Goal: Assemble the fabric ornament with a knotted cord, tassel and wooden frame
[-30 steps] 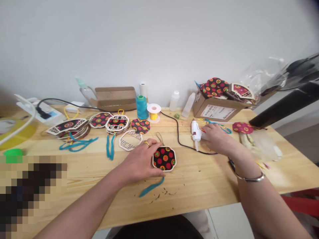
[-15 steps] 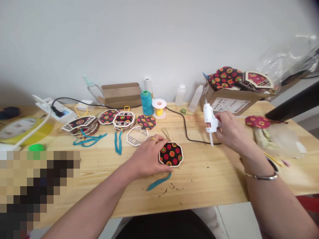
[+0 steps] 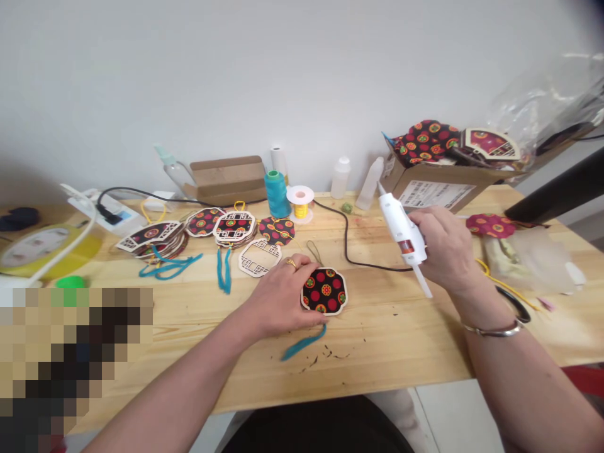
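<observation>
My left hand (image 3: pixel 287 296) is closed on the left edge of a fabric-faced ornament (image 3: pixel 324 290), black with red and orange flowers and a pale wooden rim. The ornament lies on the table, with a teal ribbon (image 3: pixel 304 345) coming out below it and a thin cord loop (image 3: pixel 314 250) above. My right hand (image 3: pixel 443 245) grips a white hot glue gun (image 3: pixel 401 229) above the table, its nozzle tilted up to the left and a glue stick poking out of its back. Just beyond my left hand lies a bare wooden lattice frame (image 3: pixel 255 267).
Finished-looking ornaments (image 3: pixel 234 226) with ribbons lie at the left. Teal thread (image 3: pixel 277 195), a yellow cord spool (image 3: pixel 301 204) and bottles (image 3: pixel 340 179) stand by the wall. A cardboard box (image 3: pixel 436 189) holds more pieces. The black cable (image 3: pixel 349 242) crosses the table.
The glue gun has come nearer in my right hand and tilted, its nozzle leaning further left. My left hand and the ornament have stayed in place.
</observation>
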`<control>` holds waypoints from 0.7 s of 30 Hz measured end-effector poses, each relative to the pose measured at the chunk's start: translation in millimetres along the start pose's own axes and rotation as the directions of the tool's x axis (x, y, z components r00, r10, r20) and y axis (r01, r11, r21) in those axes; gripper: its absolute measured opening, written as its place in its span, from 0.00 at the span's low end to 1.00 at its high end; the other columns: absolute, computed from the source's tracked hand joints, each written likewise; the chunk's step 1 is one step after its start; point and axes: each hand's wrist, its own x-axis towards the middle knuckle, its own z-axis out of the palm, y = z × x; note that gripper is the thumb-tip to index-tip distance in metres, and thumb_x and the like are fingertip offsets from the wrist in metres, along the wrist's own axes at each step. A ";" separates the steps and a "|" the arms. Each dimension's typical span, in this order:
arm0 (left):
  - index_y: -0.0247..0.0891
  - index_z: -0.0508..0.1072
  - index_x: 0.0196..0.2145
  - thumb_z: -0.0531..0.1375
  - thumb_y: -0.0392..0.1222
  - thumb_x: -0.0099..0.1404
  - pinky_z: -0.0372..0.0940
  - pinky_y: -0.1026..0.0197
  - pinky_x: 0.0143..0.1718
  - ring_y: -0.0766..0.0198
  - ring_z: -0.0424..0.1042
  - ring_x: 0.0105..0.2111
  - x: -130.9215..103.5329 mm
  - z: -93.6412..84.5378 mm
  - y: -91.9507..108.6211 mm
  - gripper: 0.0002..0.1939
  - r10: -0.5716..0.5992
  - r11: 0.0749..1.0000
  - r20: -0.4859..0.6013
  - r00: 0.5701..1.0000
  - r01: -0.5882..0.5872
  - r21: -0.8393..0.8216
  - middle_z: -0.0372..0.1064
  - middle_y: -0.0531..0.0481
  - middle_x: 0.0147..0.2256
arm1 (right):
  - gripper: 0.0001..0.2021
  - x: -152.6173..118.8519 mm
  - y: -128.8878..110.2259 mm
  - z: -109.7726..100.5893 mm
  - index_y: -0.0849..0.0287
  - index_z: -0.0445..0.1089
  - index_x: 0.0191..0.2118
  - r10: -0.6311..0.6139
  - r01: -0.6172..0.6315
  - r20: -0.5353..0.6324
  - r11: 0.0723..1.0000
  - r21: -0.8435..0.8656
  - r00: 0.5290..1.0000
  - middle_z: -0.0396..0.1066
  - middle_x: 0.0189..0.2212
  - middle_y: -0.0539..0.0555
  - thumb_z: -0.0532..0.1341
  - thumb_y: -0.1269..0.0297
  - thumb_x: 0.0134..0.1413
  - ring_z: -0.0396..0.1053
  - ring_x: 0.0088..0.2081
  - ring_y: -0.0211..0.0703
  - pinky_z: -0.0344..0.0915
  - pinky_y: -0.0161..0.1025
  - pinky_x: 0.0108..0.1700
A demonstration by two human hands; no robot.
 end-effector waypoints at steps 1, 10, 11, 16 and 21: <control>0.41 0.65 0.52 0.63 0.61 0.47 0.61 0.50 0.47 0.50 0.65 0.46 0.1 0.0 0.3 0.37 -0.002 1.000 0.001 1.000 0.002 -0.001 0.61 0.43 0.51 | 0.07 0.1 0.4 -0.1 0.57 0.66 0.32 -0.011 0.011 -0.002 1.000 0.015 1.000 0.70 0.30 0.59 0.54 0.61 0.56 0.65 0.32 0.49 0.59 0.45 0.33; 0.41 0.65 0.53 0.65 0.59 0.46 0.60 0.50 0.50 0.51 0.64 0.49 2.6 -5.7 -5.6 0.38 -0.009 0.989 0.001 1.000 0.009 -0.150 0.60 0.44 0.51 | 0.14 3.3 -6.7 2.3 0.56 0.67 0.26 -0.087 0.058 0.066 0.934 0.352 0.994 0.69 0.33 0.56 0.64 0.51 0.47 0.63 0.35 0.47 0.61 0.45 0.38; 0.40 0.65 0.53 0.65 0.59 0.46 0.61 0.51 0.50 0.51 0.64 0.49 2.9 -7.5 -6.7 0.39 -0.015 0.982 0.003 1.000 0.016 -0.191 0.61 0.44 0.51 | 0.13 3.7 -7.9 2.4 0.56 0.67 0.26 -0.096 0.055 0.085 0.918 0.392 0.992 0.69 0.33 0.56 0.64 0.51 0.48 0.63 0.35 0.46 0.61 0.45 0.39; 0.41 0.67 0.51 0.65 0.58 0.48 0.62 0.51 0.46 0.54 0.66 0.44 4.0 -15.5 -10.2 0.34 -0.150 0.901 -0.002 0.989 0.136 -0.412 0.64 0.46 0.47 | 0.10 5.3 -12.8 3.0 0.57 0.67 0.27 -0.185 0.061 0.170 0.829 0.556 0.968 0.69 0.27 0.52 0.64 0.56 0.50 0.63 0.34 0.44 0.59 0.45 0.42; 0.37 0.68 0.52 0.63 0.56 0.51 0.62 0.56 0.37 0.60 0.67 0.35 6.1 -13.7 -10.4 0.33 -0.350 0.662 -0.043 0.936 0.214 -0.718 0.68 0.46 0.40 | 0.16 5.1 -20.2 9.2 0.57 0.62 0.22 -0.239 0.043 0.209 0.747 0.664 0.948 0.59 0.20 0.47 0.63 0.52 0.50 0.57 0.26 0.38 0.58 0.43 0.39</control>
